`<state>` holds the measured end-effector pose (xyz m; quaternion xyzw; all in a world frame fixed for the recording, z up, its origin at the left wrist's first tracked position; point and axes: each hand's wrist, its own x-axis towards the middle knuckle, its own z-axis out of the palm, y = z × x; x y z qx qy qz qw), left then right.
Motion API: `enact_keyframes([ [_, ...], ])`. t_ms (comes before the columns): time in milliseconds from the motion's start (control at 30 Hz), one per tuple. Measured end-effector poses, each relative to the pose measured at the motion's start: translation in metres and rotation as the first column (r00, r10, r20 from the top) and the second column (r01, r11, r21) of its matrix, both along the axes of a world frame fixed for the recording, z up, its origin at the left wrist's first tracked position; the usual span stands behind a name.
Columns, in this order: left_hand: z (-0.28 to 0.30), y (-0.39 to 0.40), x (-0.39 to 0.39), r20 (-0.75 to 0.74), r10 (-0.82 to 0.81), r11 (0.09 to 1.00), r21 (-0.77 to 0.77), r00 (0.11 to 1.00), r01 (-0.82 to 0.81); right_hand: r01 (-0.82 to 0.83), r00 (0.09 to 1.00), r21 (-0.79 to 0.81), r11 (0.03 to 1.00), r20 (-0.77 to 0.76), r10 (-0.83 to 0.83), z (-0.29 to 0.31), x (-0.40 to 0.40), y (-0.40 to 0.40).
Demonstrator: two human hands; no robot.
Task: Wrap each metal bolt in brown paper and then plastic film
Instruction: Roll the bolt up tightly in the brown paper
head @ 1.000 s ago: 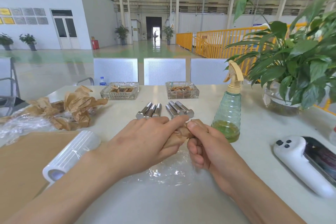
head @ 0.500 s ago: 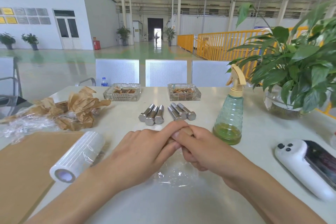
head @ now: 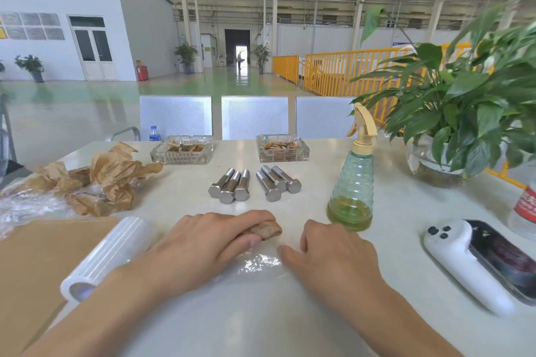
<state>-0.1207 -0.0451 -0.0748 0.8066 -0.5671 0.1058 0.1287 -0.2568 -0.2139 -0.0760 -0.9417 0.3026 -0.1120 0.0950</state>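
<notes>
While left hand (head: 200, 243) grips paper-wrapped bolt (head: 268, 229), right hand (head: 327, 252) relaxed on film (head: 258, 264), bare bolts (head: 255, 184) beyond, spray bottle (head: 352, 191) right

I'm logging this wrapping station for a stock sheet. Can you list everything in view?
bare bolts: six, silver, two groups of three mid-table
wrapped bolt: one, brown paper, under the left hand's fingers
plastic film sheet: one, clear, between the hands
film roll: one, white, left
paper sheet: one, brown, near left
crumpled paper: brown pile, far left
ashtrays: two, glass, far edge
spray bottle: one, green, right
plant: one, green, far right
phone: one, dark, on a white holder, right
left hand: holds the wrapped bolt
right hand: rests on the film
</notes>
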Motion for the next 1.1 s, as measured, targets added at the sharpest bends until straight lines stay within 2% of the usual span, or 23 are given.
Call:
enact_keyframes([
  [200, 0.0, -0.001, -0.001, -0.058, -0.016, 0.998, -0.054, 0.998, 0.013, 0.012, 1.0, 0.215, 0.977, -0.014, -0.01, 0.004, 0.0, -0.01],
  [367, 0.011, 0.002, 0.004, -0.105, 0.014, 0.992, -0.12, 0.994, -0.026, 0.047, 0.998, 0.247, 0.968, -0.061, -0.033, 0.012, -0.013, -0.014],
  [467, 0.017, -0.002, -0.002, -0.055, -0.007, 0.998, -0.063, 0.998, 0.003, 0.054, 0.996, 0.245, 0.968, -0.081, -0.035, 0.014, -0.022, -0.014],
  [567, 0.014, -0.008, -0.01, 0.013, -0.043, 0.996, 0.072, 0.999, 0.042, 0.066, 0.997, 0.302, 0.951, -0.059, -0.05, 0.013, -0.033, -0.024],
  [633, 0.008, -0.01, -0.014, 0.042, -0.065, 0.988, 0.143, 0.997, 0.058, 0.026, 0.999, 0.459, 0.888, 0.017, -0.038, 0.011, -0.039, -0.031],
  [733, 0.0, -0.013, -0.022, 0.102, -0.111, 0.983, 0.158, 0.989, 0.094, -0.058, 0.986, 0.72, 0.691, 0.149, -0.073, 0.01, -0.043, -0.04],
  [833, -0.005, -0.015, -0.027, 0.143, -0.135, 0.986, 0.122, 0.98, 0.118, -0.13, 0.963, 0.84, 0.526, 0.233, -0.134, 0.011, -0.045, -0.044],
  [933, -0.009, -0.015, -0.03, 0.171, -0.14, 0.988, 0.092, 0.975, 0.125, -0.227, 0.938, 0.895, 0.384, 0.308, -0.163, 0.009, -0.045, -0.039],
  [1000, -0.008, -0.015, -0.032, 0.18, -0.121, 0.991, 0.069, 0.976, 0.11, -0.286, 0.909, 0.894, 0.345, 0.368, -0.198, 0.008, -0.042, -0.031],
  [1100, -0.008, -0.015, -0.036, 0.209, -0.077, 0.996, 0.068, 0.975, 0.064, -0.307, 0.872, 0.854, 0.421, 0.429, -0.235, 0.009, -0.034, -0.013],
])
